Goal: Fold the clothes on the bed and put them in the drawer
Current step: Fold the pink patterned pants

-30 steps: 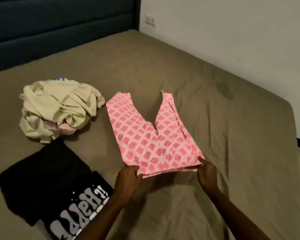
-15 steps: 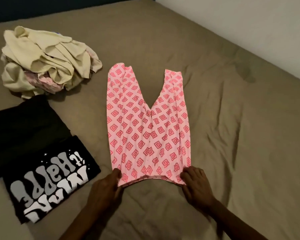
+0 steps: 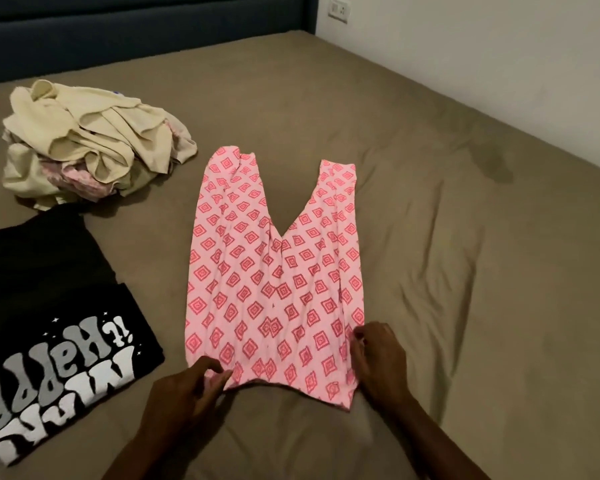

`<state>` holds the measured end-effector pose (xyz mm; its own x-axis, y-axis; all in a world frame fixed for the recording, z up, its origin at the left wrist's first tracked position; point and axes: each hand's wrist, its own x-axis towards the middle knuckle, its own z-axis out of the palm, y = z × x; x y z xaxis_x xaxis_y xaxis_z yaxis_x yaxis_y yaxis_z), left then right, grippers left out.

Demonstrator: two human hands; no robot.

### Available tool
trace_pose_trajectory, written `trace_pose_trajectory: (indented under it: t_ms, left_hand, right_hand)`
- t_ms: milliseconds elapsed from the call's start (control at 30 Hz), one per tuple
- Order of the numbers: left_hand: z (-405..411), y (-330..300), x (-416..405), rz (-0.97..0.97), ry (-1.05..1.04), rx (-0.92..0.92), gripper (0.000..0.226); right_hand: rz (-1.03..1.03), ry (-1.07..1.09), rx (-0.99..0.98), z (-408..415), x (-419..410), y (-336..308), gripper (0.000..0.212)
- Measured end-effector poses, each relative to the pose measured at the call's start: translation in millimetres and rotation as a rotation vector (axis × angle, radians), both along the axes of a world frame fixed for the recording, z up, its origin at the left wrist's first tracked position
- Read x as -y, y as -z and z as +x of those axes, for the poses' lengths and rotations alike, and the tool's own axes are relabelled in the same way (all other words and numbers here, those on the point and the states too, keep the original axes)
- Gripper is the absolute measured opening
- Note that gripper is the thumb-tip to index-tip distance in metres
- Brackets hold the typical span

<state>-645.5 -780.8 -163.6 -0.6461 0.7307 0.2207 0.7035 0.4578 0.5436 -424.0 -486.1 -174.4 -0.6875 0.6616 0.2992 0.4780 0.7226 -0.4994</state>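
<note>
On the bed (image 3: 430,237) lie pink patterned trousers (image 3: 274,271), flat — left hand (image 3: 184,393) pinches the near left corner, right hand (image 3: 378,362) grasps the near right edge.
</note>
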Motion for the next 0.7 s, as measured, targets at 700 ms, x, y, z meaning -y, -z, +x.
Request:
trace_pose_trajectory:
  t_ms: [700]
  left_hand:
    - [96,31,-255,-0.039,0.166,-0.266,0.035]
  right_hand:
    - [0.019,0.176,-0.028,-131,-201,35,0.042]
